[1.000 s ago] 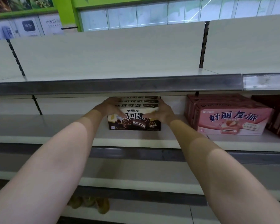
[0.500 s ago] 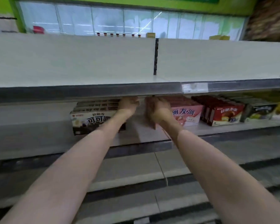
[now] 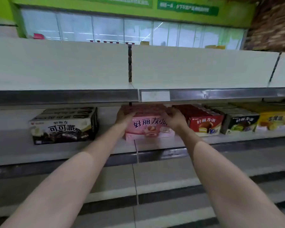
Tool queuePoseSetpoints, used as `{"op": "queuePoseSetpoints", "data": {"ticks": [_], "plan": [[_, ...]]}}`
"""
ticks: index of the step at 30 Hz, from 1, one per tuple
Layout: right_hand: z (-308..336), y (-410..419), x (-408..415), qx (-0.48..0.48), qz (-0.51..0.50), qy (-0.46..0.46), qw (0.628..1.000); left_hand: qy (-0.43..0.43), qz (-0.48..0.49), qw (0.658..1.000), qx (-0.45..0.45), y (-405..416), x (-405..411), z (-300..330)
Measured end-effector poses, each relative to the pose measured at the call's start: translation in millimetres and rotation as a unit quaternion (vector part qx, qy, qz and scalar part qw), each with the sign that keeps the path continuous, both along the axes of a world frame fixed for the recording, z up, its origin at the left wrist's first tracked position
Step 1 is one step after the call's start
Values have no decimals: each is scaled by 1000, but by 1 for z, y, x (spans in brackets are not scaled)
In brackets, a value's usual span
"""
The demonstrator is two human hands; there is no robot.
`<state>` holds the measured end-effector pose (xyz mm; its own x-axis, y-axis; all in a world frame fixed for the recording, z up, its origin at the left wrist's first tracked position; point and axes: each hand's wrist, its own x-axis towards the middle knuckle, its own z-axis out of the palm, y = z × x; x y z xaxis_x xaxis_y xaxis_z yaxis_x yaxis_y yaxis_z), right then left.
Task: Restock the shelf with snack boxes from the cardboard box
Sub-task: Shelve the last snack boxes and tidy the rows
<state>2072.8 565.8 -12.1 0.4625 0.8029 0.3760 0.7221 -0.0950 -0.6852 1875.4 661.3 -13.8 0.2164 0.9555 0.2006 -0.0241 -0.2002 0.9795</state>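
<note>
Indoors, both hands (image 3: 124, 116) (image 3: 175, 119) grip a pink snack box (image 3: 148, 127) on the grey shelf (image 3: 155, 143).

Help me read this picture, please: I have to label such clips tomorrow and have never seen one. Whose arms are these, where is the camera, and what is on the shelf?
No machine here: a person wears a wide-angle camera on the head, so you look forward and down along their own two bare arms. The left hand and right hand are at either side of a pink snack box on the middle shelf, fingers curled on its upper edges. To its left, across a gap, stand black-and-white cocoa pie boxes. To its right come red pie boxes, then dark boxes with green pies, then yellow boxes. The upper shelf shows only its metal edge and a blank price label. The cardboard box is out of view.
</note>
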Motion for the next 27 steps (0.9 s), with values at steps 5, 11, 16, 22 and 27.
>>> {"op": "queuePoseSetpoints", "data": {"ticks": [5, 11, 16, 22, 27], "plan": [[-18, 34, 39, 39, 51, 135, 989, -20, -35, 998, -51, 5, 4, -11], [-22, 72, 60, 81, 132, 392, 907, -88, -6, 990, -108, 10, 13, -7], [-22, 85, 58, 43, 192, 464, 864, -92, -30, 988, -123, -1, 22, 3], [-30, 96, 60, 64, 187, 458, 867, -68, -19, 989, -132, 13, 14, -3], [-31, 92, 61, 30, 231, 455, 859, -81, -42, 988, -126, 13, 12, -5]]}}
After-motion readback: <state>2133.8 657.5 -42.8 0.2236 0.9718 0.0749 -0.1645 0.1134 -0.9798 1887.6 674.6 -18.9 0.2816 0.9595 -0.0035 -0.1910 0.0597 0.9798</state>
